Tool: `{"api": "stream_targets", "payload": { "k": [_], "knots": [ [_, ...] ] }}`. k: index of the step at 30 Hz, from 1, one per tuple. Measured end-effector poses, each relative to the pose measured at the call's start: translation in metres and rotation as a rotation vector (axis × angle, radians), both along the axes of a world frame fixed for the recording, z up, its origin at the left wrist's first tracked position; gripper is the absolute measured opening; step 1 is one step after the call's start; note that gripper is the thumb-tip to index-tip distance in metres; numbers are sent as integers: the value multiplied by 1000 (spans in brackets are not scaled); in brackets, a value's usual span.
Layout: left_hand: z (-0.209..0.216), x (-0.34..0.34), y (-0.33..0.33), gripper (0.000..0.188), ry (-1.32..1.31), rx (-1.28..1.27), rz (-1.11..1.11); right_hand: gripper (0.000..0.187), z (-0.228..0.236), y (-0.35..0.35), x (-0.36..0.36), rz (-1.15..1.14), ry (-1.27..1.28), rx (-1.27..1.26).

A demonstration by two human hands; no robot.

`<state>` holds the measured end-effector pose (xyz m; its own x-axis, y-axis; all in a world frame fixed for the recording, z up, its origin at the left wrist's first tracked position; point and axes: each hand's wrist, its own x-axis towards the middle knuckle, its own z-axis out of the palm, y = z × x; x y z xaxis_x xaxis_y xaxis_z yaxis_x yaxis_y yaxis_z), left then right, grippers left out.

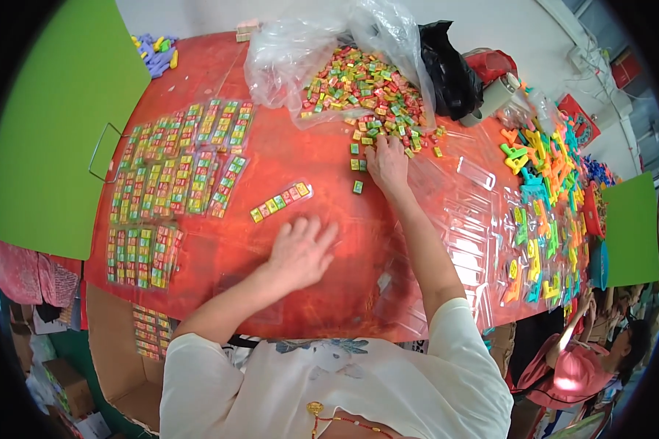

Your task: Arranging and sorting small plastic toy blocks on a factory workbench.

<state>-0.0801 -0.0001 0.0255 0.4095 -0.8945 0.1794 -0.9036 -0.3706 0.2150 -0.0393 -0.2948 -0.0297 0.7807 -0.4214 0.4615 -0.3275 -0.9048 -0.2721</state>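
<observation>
My right hand (389,167) reaches to the near edge of a heap of small coloured boxes (366,88). Its fingers are bent down among the boxes, and what they grip is hidden. Several loose boxes (355,164) lie just left of this hand. Over the red table (329,271), my left hand (302,252) is blurred by motion, its fingers apart and holding nothing. Beyond its fingertips lies a clear blister tray (280,203) filled with a row of red, yellow and green boxes.
Filled packs (168,179) lie in rows at left, beside a green panel (58,124). Empty clear trays (465,227) cover the right side near toy guns (549,164). A cardboard box (124,351) stands below the left edge. Another person (575,366) is at lower right.
</observation>
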Motion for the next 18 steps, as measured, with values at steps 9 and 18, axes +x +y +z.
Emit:
{"api": "stream_targets", "payload": {
  "k": [9,18],
  "knots": [
    [-22,-2,-31,52,-112,32,-253,26,6,2,31,117,63,-133],
    [-31,118,-62,35,45,-423,19,31,37,10,-30,485,38,344]
  ]
}}
